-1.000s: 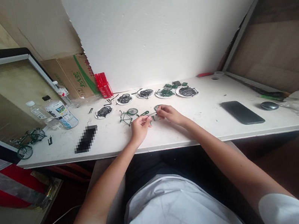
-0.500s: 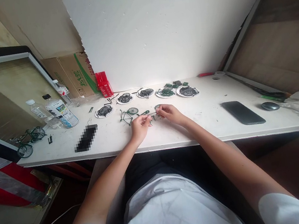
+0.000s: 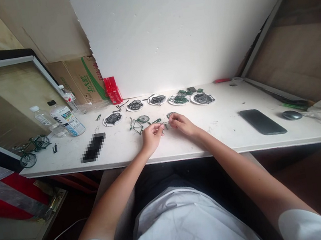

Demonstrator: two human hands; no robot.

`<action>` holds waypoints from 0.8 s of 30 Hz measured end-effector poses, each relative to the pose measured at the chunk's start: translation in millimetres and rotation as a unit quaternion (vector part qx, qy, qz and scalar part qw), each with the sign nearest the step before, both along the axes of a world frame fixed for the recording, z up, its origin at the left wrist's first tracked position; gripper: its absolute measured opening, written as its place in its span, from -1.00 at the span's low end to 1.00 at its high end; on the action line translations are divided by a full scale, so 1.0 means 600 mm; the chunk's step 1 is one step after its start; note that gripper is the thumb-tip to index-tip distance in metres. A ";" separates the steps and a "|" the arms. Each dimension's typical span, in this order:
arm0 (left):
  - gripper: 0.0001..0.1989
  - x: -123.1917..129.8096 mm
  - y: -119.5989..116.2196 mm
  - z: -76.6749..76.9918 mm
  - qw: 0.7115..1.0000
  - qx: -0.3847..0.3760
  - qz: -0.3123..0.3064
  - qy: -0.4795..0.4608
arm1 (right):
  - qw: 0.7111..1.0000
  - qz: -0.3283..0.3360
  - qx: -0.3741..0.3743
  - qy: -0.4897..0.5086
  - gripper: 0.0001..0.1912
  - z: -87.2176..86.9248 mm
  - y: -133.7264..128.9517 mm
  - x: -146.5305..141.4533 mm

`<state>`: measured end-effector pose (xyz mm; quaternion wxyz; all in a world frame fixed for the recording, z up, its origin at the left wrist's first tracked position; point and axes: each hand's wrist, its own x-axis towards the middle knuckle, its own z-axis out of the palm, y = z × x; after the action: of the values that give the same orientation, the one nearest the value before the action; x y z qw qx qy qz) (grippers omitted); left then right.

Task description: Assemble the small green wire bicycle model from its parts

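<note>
My left hand (image 3: 152,137) and my right hand (image 3: 182,124) face each other low over the white table, fingertips closed in a pinch. Between them is a small thin model-bicycle part (image 3: 164,123), mostly hidden by the fingers; its exact kind is too small to make out. Beyond my left hand lies a green model bicycle frame (image 3: 137,126) with a spoked wheel (image 3: 143,119) at its upper right. A small dark green part (image 3: 156,120) rests just past the left fingertips. Another wheel (image 3: 172,115) shows partly behind my right fingers.
Several white plates of small parts (image 3: 202,98) line the back of the table. At the left stand bottles (image 3: 68,120) and an assembled green model bicycle (image 3: 34,149). A dark phone (image 3: 262,121) and a mouse (image 3: 291,115) lie right. A white foam board (image 3: 189,30) leans behind.
The whole view has shifted very slightly. Both hands keep their pinch in nearly the same place, with only tiny finger movement.
</note>
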<state>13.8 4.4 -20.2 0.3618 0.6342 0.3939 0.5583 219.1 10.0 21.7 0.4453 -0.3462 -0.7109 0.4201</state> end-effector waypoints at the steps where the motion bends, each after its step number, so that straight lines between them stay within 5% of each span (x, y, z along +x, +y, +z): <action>1: -0.65 0.000 0.001 -0.001 1.000 0.000 -0.001 0.001 | 1.000 0.004 -0.005 0.006 -0.74 0.000 0.000 0.000; 11: -0.64 0.002 0.004 -0.005 1.000 0.009 -0.001 0.000 | 0.998 -0.027 0.011 -0.052 -0.38 0.002 0.006 0.003; 19: -0.65 0.002 0.000 -0.001 1.000 0.004 -0.006 0.003 | 0.998 0.017 -0.043 0.040 -0.77 0.001 -0.001 0.002; 24: -0.67 0.001 0.000 0.000 1.000 0.004 -0.006 0.004 | 0.998 0.022 -0.046 0.040 -0.70 0.001 0.001 0.003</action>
<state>14.7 4.2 -20.4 0.3611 0.6402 0.3892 0.5553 221.1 10.5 22.1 0.4478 -0.3331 -0.6801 0.4755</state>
